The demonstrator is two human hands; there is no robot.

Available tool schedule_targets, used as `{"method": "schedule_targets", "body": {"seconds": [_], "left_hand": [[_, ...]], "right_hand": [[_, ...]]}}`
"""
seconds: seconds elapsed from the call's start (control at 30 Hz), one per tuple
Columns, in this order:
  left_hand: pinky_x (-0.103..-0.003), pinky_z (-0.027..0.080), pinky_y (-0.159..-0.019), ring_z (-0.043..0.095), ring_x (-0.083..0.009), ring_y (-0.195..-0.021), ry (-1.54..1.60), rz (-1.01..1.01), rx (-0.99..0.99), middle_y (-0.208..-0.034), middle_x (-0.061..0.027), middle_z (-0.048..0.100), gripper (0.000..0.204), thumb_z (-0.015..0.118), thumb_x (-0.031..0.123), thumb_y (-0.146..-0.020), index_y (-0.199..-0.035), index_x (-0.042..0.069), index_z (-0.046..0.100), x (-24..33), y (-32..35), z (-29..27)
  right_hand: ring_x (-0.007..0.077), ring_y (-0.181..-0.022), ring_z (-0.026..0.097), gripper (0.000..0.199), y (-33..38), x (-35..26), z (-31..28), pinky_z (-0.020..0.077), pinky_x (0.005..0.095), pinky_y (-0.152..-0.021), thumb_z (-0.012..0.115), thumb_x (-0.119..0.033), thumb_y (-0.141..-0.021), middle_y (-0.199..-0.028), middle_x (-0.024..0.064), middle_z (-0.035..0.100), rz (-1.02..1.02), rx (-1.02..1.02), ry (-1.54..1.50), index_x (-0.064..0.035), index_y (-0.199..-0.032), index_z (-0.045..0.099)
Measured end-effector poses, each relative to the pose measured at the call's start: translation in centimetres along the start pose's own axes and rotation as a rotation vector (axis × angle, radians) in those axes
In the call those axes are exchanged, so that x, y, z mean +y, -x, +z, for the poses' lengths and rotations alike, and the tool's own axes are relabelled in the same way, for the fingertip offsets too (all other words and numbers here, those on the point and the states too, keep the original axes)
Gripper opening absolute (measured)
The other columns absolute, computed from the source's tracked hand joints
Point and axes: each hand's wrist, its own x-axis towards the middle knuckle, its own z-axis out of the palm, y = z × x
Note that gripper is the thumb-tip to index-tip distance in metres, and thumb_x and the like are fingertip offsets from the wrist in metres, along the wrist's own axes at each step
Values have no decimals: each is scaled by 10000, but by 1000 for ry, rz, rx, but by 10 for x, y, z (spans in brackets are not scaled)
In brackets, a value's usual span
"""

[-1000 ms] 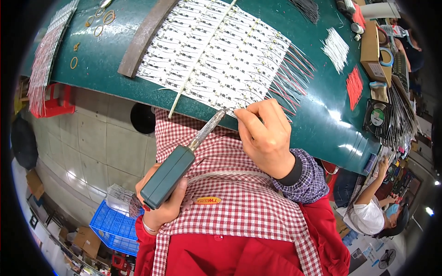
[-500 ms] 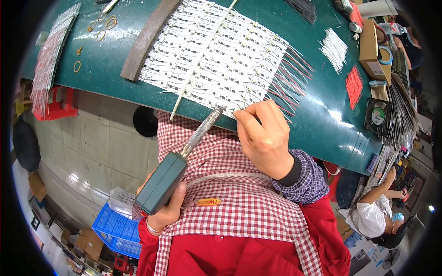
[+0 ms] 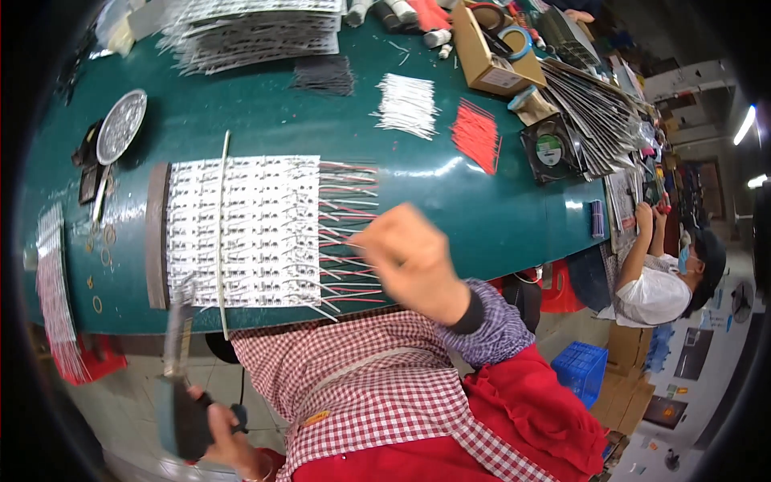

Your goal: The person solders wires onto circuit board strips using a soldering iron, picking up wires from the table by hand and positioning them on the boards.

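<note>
My left hand, low at the left, grips a soldering gun with a dark green body. Its metal shaft points up to the near left corner of a white panel of small circuit strips. Whether the tip touches the panel is blurred. A pale rod lies across the panel and a dark bar along its left edge. Red, white and dark wires stick out on the right. My right hand, blurred, is closed with its fingertips at these wires; what it pinches is hidden.
Beyond the panel lie black wires, white wires, red wires and stacked panels. A metal dish stands at left, near rubber bands and wired strips. A cardboard box stands far right; another person sits beyond.
My view has turned, so the panel now looks straight. The soldering gun has gone from the panel's wired side to its left corner. My right hand is now over the protruding wires.
</note>
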Motion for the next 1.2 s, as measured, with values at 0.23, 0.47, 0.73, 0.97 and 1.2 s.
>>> {"method": "schedule_targets", "body": {"seconds": [0.23,0.47,0.73,0.97,1.2], "left_hand": [[-224,249,-528,314,-72,-590,-86,146,229,-715,-14,454,297,539,63,-976,-1231,-81,588,52,-75,-4],[-234,304,-497,375,-84,-526,55,201,-63,-1161,-183,626,401,580,36,-905,-1263,-122,494,48,-76,60],[-211,352,-498,441,-88,-536,183,198,-227,-1222,-222,611,424,567,-39,-889,-1303,-91,485,60,-75,118],[-216,334,-478,419,-75,-498,98,205,-252,-1178,-199,626,421,589,2,-881,-1279,-94,488,53,-77,118],[-206,339,-472,431,-73,-515,111,100,-183,-1169,-195,634,416,604,-8,-868,-1267,-78,508,49,-77,123]], "right_hand": [[298,-852,582,120,3,115,-86,488,392,-733,731,0,-750,-863,95,610,176,278,639,-18,-862,695],[294,-839,589,136,-6,154,-96,493,384,-736,768,-40,-752,-873,99,620,145,252,627,-14,-868,701],[307,-839,571,106,-14,165,-92,492,421,-707,693,-3,-777,-827,105,559,105,199,633,-32,-799,593],[318,-831,563,102,-10,167,-98,489,424,-693,656,15,-804,-835,123,560,110,136,643,-24,-861,582],[315,-849,567,129,-18,151,-103,496,420,-713,629,36,-822,-874,122,566,126,141,621,-32,-919,578]]}}
